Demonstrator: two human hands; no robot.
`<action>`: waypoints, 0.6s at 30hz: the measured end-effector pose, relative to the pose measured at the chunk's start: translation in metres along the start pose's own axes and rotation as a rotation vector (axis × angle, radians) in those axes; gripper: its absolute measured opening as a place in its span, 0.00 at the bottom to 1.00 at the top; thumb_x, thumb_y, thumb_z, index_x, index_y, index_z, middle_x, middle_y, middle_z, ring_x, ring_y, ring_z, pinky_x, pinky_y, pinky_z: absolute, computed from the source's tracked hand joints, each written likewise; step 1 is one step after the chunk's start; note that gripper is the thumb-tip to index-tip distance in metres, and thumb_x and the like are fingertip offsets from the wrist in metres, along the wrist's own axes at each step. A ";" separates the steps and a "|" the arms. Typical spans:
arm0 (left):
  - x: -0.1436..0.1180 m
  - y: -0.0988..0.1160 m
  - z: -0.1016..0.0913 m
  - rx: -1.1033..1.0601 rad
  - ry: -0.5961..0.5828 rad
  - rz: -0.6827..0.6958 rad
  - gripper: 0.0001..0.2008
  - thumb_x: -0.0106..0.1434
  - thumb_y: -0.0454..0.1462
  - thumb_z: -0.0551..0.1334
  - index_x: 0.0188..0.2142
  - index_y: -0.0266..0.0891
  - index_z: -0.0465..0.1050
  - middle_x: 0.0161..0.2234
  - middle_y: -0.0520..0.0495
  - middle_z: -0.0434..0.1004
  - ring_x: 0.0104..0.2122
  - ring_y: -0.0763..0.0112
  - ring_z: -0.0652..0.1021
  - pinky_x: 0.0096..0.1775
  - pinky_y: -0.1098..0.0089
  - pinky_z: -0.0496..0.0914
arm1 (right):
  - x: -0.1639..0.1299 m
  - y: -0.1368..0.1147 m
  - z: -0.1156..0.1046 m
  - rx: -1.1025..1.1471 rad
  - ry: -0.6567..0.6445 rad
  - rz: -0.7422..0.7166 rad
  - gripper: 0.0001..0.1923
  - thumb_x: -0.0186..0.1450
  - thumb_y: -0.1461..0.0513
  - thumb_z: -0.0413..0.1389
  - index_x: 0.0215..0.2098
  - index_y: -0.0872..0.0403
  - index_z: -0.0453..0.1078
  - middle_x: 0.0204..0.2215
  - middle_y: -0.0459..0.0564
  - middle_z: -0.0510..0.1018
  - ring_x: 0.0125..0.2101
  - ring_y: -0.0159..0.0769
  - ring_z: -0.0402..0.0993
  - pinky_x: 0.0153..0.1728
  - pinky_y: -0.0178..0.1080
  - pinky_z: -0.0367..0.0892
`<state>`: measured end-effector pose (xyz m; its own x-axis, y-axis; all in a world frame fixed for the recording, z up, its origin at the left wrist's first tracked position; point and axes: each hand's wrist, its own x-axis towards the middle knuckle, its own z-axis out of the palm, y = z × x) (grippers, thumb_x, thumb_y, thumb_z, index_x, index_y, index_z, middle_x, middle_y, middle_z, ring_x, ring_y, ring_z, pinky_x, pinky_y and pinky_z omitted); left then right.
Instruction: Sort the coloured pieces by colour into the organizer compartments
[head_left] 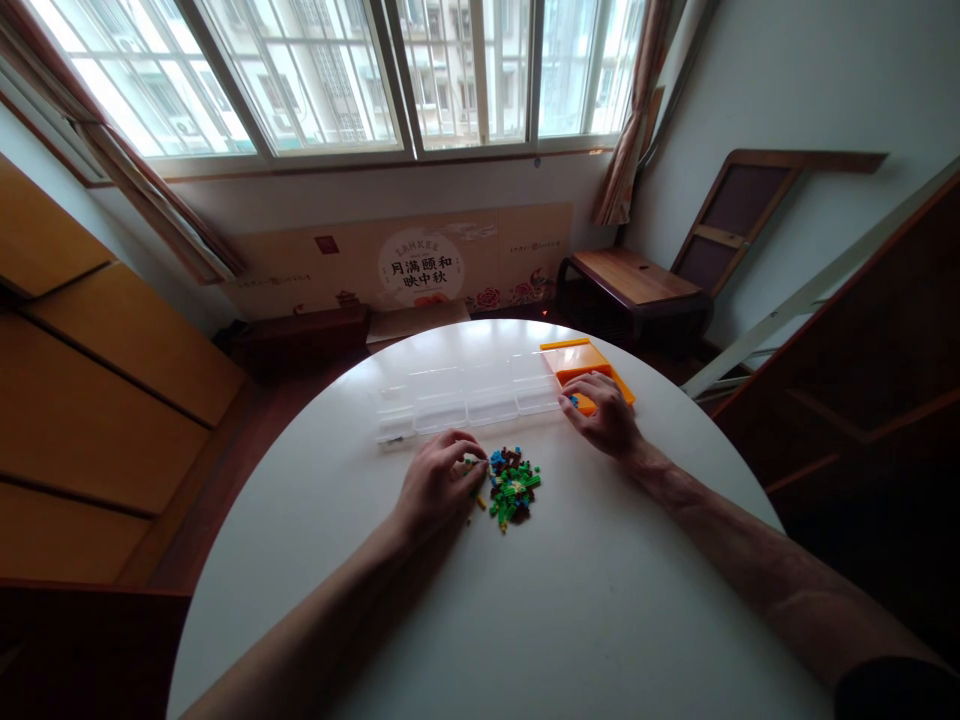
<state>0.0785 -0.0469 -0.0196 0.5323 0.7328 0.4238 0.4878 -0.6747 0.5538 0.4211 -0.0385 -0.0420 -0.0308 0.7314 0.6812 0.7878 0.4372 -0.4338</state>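
A small heap of tiny plastic building bricks [514, 488], mostly green, brown and blue with some yellow, lies in the middle of the white round table [600, 600]. At the heap's left edge is my left hand [442, 475], its thumb and fingertips pinched together; what they grip is too small to make out. My right hand [604, 415] reaches over the near left part of an orange box [624, 385]. A small blue brick [574, 400] shows between its thumb and curled fingers. Part of the box's inside is hidden by this hand.
A row of clear plastic compartments [442, 412] with raised lids stands left of the orange box, a small dark piece in its leftmost one. A few yellow bricks [481, 502] lie loose beside the heap. Beyond the table are a wooden chair [637, 278] and a printed cardboard panel [337, 262].
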 end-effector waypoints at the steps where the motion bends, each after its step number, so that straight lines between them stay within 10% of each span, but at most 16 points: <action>1: 0.000 0.000 0.000 -0.007 0.006 0.001 0.03 0.73 0.38 0.69 0.42 0.44 0.84 0.47 0.44 0.83 0.46 0.61 0.82 0.47 0.64 0.77 | 0.001 -0.003 -0.001 0.012 -0.002 -0.017 0.08 0.75 0.58 0.60 0.38 0.49 0.79 0.41 0.51 0.86 0.46 0.49 0.82 0.62 0.57 0.70; 18: 0.002 0.013 -0.005 -0.307 -0.003 0.012 0.09 0.75 0.43 0.69 0.43 0.42 0.86 0.37 0.48 0.90 0.33 0.68 0.84 0.38 0.70 0.78 | -0.007 -0.072 0.008 0.236 -0.240 -0.490 0.07 0.76 0.58 0.65 0.52 0.46 0.79 0.42 0.47 0.88 0.42 0.40 0.84 0.63 0.52 0.73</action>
<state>0.0830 -0.0540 -0.0080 0.5393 0.7242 0.4298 0.2501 -0.6251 0.7394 0.3596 -0.0708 -0.0205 -0.5157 0.5010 0.6950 0.4896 0.8380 -0.2408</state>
